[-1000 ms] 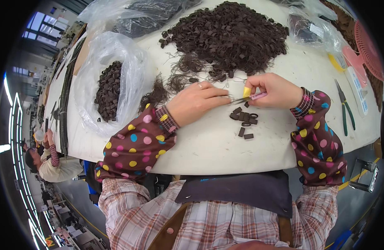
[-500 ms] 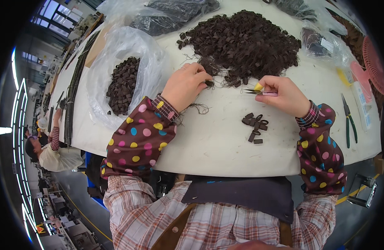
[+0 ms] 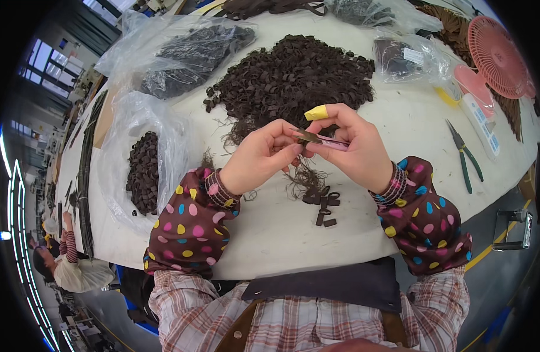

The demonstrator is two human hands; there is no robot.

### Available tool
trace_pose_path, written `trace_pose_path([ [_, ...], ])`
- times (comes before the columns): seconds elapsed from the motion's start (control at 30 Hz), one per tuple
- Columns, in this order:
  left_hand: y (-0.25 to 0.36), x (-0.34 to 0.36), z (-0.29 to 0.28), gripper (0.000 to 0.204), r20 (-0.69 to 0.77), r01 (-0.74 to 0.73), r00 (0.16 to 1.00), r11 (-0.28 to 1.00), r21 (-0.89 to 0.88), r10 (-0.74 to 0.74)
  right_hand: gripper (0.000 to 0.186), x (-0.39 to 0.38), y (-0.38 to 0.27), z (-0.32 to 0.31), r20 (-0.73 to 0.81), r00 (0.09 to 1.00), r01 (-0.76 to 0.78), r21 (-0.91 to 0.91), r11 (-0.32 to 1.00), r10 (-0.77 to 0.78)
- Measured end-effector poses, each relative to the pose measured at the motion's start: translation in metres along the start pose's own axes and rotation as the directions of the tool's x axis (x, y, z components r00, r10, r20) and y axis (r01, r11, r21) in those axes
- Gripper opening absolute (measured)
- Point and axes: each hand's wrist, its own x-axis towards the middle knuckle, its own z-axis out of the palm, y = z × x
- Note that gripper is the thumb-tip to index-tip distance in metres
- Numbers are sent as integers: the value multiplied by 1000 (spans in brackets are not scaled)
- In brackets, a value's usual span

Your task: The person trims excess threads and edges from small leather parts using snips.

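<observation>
My left hand [image 3: 255, 155] pinches a small dark brown fabric loop [image 3: 305, 138] between thumb and fingers, partly hidden by the blades beside it. Thread snips [image 3: 331, 143] with a pink handle are gripped in my right hand [image 3: 361, 149], their tips at the loop. Yellow tape [image 3: 317, 112] wraps a raised finger of that hand. Just beyond both hands lies a large heap of brown loops [image 3: 293, 79] with loose threads. Below the hands are a tangle of thread ends [image 3: 306, 180] and a small cluster of loops [image 3: 324, 201].
On the left, a clear plastic bag [image 3: 179, 138] holds many loops [image 3: 143, 176]. Pliers with green handles [image 3: 468, 161] lie at right, near a pink fan [image 3: 498, 56]. More filled plastic bags [image 3: 193, 56] stand at the back. A co-worker [image 3: 76, 267] is at far left.
My hands have come together over the table, bringing the snips to the loop. The view has shifted, so the heap appears farther left and lower.
</observation>
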Motion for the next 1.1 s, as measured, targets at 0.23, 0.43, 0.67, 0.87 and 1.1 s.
trace_pose_path([
  [0.23, -20, 7, 10, 24, -123, -171, 974, 975, 139, 188, 37, 1, 6, 2, -48, 996, -82, -34, 996, 81],
  [0.43, -15, -2, 11, 44, 21, 21, 1000, 993, -114, -19, 38, 2, 8, 12, -59, 979, -177, 232, 957, 196],
  [0.67, -16, -86, -32, 13, -356, 114, 909, 691, 714, 217, 38, 0, 7, 0, -141, 977, -135, 178, 975, 161],
  [0.87, -52, -156, -22, 71, -386, 226, 878, 465, 856, 283, 38, 1, 1, 1, -46, 969, -237, 107, 966, 243],
  [1.1, -72, -89, -28, 93, -332, 176, 849, 371, 912, 411, 42, 1, 11, 4, -48, 982, -177, 129, 976, 185],
])
